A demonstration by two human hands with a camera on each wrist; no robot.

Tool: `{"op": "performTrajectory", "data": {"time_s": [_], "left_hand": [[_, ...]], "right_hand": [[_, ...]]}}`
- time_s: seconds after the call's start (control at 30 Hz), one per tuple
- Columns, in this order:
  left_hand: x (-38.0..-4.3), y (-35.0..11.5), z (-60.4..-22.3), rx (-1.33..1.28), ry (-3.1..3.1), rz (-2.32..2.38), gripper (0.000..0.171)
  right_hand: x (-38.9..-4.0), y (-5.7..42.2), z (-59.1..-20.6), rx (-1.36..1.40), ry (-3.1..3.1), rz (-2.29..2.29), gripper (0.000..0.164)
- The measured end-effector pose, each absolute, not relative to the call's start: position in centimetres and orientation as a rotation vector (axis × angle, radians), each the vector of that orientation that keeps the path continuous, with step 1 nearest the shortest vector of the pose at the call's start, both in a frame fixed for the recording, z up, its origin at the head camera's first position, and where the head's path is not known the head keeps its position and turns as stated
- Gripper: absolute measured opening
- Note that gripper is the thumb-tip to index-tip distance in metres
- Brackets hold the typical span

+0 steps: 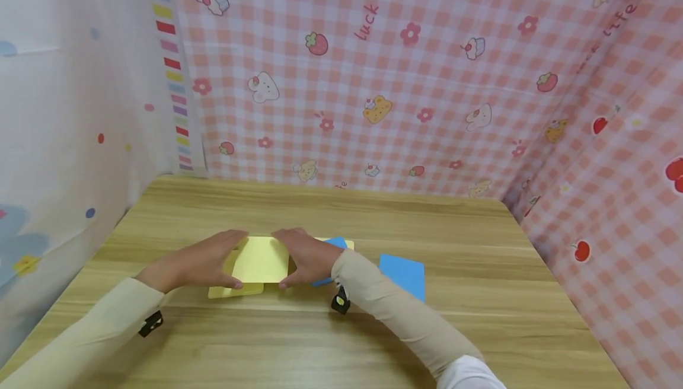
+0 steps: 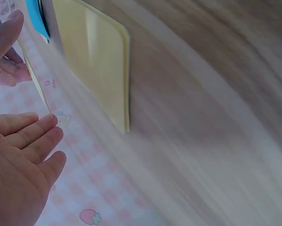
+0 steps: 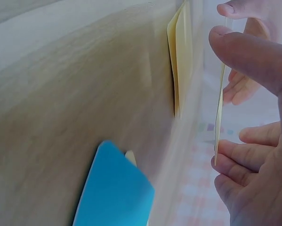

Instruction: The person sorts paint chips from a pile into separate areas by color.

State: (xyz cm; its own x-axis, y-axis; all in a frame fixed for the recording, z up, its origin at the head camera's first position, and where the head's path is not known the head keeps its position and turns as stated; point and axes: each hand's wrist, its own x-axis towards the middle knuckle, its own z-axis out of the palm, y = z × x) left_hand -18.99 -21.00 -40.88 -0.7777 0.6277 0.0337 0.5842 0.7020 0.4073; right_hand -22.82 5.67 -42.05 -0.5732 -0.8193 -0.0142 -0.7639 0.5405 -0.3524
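Both hands hold one yellow card point(image 1: 261, 258) raised flat above the table. My left hand point(image 1: 205, 260) pinches its left side, thumb at the near edge and fingertips at the far edge. The right hand point(image 1: 309, 254) grips the right side in the same way. Seen edge-on in the right wrist view, the card point(image 3: 220, 108) is a thin, slightly bent sheet between thumb and fingers. Below it on the table lie overlapping yellow cards point(image 2: 96, 56), partly hidden by the held card in the head view. Beneath the right wrist is a blue card point(image 3: 117, 188), overlapping another yellow card point(image 1: 350, 244).
Another blue card point(image 1: 402, 273) lies to the right, partly behind the right forearm. The wooden table point(image 1: 480, 312) meets a pink checked cloth point(image 1: 347, 69) at the back and right, and a pale cloth point(image 1: 69, 110) on the left.
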Motion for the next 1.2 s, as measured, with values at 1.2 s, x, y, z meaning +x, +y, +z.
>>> {"op": "performTrajectory", "data": {"time_s": [1.2], "left_hand": [[-17.7,-24.8,-44.6,0.845,2.791,0.749,0.093]], "right_hand": [[-23.0,0.6,-44.6,-1.375,2.495,-0.257,0.096]]}}
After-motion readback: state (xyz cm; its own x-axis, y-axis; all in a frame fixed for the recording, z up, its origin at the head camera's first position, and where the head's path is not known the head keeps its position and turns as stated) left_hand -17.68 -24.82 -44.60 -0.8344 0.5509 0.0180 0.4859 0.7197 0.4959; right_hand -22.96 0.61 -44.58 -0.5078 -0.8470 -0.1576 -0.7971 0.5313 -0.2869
